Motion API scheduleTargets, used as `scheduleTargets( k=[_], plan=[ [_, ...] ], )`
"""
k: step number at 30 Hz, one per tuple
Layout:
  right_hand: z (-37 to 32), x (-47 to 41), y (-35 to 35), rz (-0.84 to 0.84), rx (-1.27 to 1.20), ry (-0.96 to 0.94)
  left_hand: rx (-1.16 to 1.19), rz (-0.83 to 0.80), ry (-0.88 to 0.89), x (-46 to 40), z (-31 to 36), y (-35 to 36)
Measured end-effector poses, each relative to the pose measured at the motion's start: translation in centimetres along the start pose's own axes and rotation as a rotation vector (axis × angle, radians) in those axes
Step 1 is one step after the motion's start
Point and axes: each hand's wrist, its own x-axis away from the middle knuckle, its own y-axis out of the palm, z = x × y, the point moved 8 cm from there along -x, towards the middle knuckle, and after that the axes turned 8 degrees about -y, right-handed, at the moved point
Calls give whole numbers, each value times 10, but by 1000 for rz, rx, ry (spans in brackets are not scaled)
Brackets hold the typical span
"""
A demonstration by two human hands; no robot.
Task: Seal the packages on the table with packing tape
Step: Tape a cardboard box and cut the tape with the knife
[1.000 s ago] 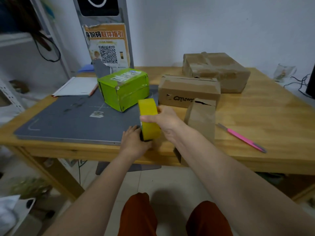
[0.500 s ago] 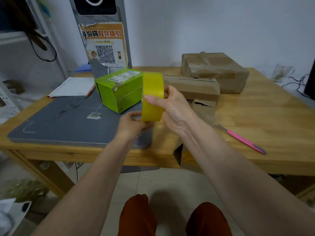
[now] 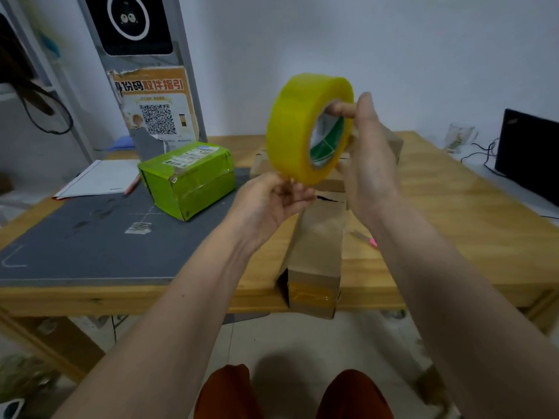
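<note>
1. Far left of the frame: grey mat on the desk, papers behind it, and a green box already wrapped in shiny film.
2. Left of centre: left hand raised palm-up under the roll, forearm slanting up from the lower left; fingers curled together at the roll's lower rim, seemingly picking for the loose end, though no free end can be made out.
3. Centre, held in the air above the desk: yellow tape roll, tilted so the core faces right. Likely light and rigid thanks to the cardboard core, slick on the outer wrap, sticky once peeled; best held through the core, leaving the rim free to turn.
4. Below the roll: tall brown carton overhanging the desk's front edge, a strip of tape across its near end; more cartons behind, mostly hidden.
5. Right of centre: right hand upright, wrist bent, thumb hooked into the core and fingers clamped on the roll's far side.
6. Far right: pink-handled cutter partly hidden by the forearm.
</note>
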Motion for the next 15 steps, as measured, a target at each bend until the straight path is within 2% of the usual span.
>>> scheduleTargets(
  k=[3, 5, 8, 9, 12, 15],
  plan=[
    [2, -14, -36, 122, -145, -59, 70, -62, -24, -3, 2, 14],
    [10, -20, -50, 161, -222, -26, 51, -107, -43, -3, 5, 21],
    [23, -20, -33, -58, -258, 48, 48, -219, -110, -7, 9, 36],
    [27, -19, -31, -79, -268, 70, 32, -226, -137, -11, 10, 37],
    [37, -23, -46, 70, -273, 91, 79, -154, -265, -25, 6, 32],
    [41, -28, -54, 114, -153, 54, 110, -20, -366, -36, -8, 26]
  ],
)
